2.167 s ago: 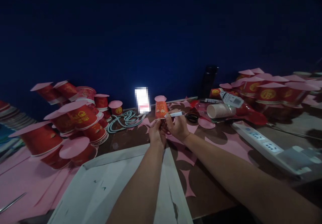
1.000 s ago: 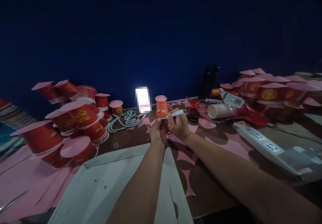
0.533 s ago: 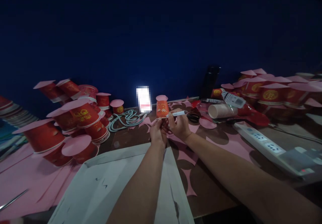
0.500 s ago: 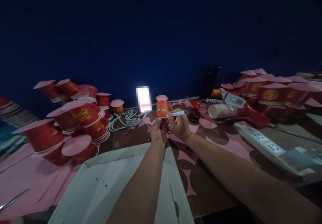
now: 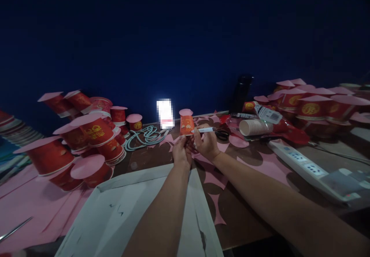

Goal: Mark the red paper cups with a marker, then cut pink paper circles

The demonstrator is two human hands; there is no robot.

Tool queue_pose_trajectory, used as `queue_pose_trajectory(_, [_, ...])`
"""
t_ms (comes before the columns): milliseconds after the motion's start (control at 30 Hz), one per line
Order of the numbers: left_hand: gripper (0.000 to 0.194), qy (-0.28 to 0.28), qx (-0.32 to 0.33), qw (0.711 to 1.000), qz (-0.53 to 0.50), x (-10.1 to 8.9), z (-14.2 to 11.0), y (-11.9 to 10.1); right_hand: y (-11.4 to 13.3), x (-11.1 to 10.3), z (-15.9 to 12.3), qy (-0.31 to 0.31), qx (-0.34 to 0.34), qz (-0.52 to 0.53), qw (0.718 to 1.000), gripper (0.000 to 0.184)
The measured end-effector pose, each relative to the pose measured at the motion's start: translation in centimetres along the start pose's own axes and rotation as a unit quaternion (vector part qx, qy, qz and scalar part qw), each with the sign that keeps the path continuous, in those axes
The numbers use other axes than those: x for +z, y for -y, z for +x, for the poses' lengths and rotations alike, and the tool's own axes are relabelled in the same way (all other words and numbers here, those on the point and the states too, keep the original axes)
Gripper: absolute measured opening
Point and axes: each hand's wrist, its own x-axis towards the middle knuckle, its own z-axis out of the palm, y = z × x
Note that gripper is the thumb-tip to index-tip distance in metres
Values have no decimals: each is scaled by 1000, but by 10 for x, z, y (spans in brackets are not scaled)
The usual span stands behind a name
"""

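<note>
Above brown tabletop (image 5: 245,226), right hand (image 5: 207,144) holds white pen (image 5: 207,130) crosswise, tip leftward.

The left-edge stack of cups (image 5: 21,131) is cut off and blurred.

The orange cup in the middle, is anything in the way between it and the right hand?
Nothing visible blocks the orange cup from the right hand; only the white pen in that hand reaches toward it. The left hand is at the cup's lower edge.
</note>
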Motion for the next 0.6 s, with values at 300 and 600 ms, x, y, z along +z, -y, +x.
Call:
queue_pose_trajectory(300, [4,-9,-4,1000,1,1,-2,-1,-1,0,1,11,9,3,1000,13])
queue_pose_trajectory(600, [4,-24,-8,1000,5,1,-2,-2,3,-2,2,3,-1,-15,1000,13])
